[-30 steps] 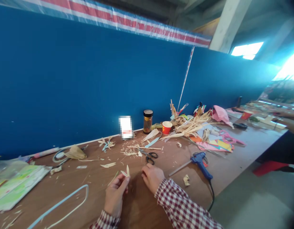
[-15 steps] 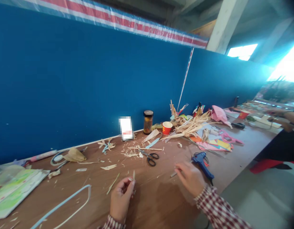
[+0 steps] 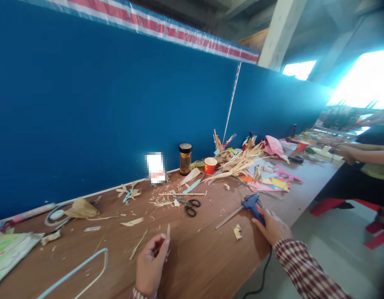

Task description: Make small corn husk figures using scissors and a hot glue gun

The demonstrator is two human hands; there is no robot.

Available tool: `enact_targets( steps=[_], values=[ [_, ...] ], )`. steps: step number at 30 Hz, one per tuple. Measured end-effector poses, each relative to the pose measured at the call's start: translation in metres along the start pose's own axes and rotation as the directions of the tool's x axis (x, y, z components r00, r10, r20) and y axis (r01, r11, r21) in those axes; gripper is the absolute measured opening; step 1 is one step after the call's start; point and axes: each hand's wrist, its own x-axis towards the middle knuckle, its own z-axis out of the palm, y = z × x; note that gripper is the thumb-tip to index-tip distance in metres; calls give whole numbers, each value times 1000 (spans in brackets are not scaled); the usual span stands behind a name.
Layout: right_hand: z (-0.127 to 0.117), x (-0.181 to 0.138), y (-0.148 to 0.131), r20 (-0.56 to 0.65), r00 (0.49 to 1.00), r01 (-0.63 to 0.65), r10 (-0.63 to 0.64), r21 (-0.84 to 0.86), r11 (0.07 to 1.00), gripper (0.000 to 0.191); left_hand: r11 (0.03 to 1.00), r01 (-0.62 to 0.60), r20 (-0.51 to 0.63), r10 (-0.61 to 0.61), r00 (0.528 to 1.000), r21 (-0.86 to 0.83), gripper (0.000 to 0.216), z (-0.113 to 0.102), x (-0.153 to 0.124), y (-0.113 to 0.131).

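My left hand [image 3: 150, 265] is closed in a pinch on a small pale husk piece [image 3: 167, 232], held upright just above the wooden table [image 3: 204, 261]. My right hand [image 3: 272, 226] has its fingers wrapped round the handle of the blue glue gun [image 3: 252, 204], which lies on the table with its glue stick [image 3: 227, 217] pointing left. Its black cord [image 3: 260, 278] drops over the table's front edge. Black scissors [image 3: 190, 206] lie between the two hands, farther back.
A blue wall stands behind the table. On the table: a brown jar [image 3: 185, 158], a red paper cup [image 3: 210, 165], a heap of dry husks [image 3: 241, 162], pink scissors [image 3: 285, 176], a light-blue bent strip [image 3: 76, 270] and husk scraps. Another person's arms [image 3: 363, 154] work at the far right.
My right hand has moved right from beside the left hand and closed on the glue gun's handle. The left hand keeps its pinch on the husk piece. The view has swung slightly right.
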Motion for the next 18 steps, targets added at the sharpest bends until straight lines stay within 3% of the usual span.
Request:
enact_targets(
  steps=[4,10,14,18],
  values=[
    [-7,0,1,11,1000,-21,21,-9,1000,33,1000,6,-3,-6,1000,8,33,1,1,0],
    [-57,19,-13,-136,990,-48,44,-28,998,23,1000,20,-14,-20,1000,9,35,0,1,-1],
    [-70,57,-39,-140,986,101,-94,45,994,24,999,36,-16,-36,999,7,35,1,0,0],
    [-67,117,-65,-174,965,196,-194,-6,981,21,999,31,-6,-30,1000,31,34,1,-1,3]
  ],
)
